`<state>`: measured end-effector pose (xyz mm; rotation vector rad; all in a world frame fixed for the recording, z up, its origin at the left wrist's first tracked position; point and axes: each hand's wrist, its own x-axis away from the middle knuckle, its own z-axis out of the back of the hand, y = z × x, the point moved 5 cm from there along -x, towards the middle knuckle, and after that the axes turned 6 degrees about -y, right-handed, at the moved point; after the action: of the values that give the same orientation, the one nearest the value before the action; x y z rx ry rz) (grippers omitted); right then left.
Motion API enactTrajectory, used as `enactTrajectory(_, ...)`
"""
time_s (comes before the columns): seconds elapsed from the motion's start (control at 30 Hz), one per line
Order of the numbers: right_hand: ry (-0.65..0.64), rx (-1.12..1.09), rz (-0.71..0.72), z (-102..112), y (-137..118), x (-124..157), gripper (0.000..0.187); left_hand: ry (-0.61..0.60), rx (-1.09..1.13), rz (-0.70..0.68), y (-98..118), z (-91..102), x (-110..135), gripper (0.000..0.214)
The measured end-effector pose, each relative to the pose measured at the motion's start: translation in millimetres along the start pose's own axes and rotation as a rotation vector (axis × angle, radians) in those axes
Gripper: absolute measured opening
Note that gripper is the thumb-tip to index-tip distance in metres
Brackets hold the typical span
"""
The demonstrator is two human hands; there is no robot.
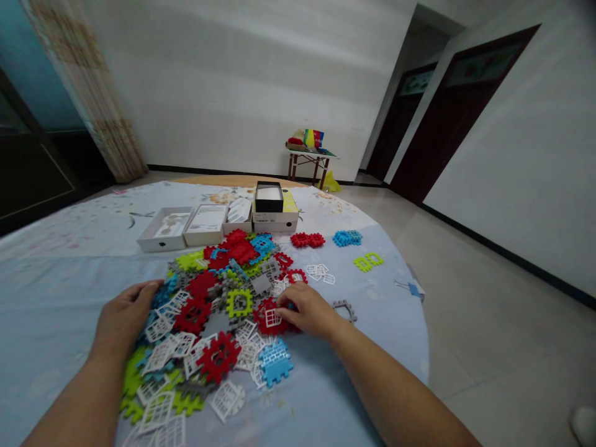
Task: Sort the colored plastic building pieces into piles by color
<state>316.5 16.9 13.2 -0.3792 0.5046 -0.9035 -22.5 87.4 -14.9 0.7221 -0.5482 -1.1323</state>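
A heap of plastic building pieces covers the middle of the table. My right hand point(307, 307) is over its right side, thumb and fingertips closed on a small white window-grid piece point(273, 318) above a red toothed panel point(261, 324). At the heap's left edge rests my left hand point(125, 315), fingers stretched forward beside blue pieces point(170, 290) and holding nothing visible. Between the hands are a lime-green toothed frame point(239, 303), grey pieces and more red panels point(218, 358). A blue brick-patterned panel point(275, 362) lies nearer me, among several white window grids point(227, 400).
Beyond the heap stand open white boxes point(205, 225) and a black box point(269, 197). Small groups sit apart at right: red pieces point(307, 239), blue pieces point(347, 238), green frames point(367, 262), white grids point(320, 273), a grey frame point(347, 308). A clip point(413, 289) grips the table edge.
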Motion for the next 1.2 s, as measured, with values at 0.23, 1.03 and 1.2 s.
enactTrajectory(0.23,0.159,-0.097,-0.075,12,11,6,0.007,0.005,0.031,0.000,-1,-1.6,0,0.044)
enactTrajectory(1.03,0.299,-0.207,0.122,27,-7,13,0.019,0.016,-0.042,-0.041,-6,-2.9,-5,0.046)
enactTrajectory(1.2,0.293,-0.164,0.159,29,-7,13,0.015,-0.003,-0.046,-0.024,-7,-3.3,-5,0.045)
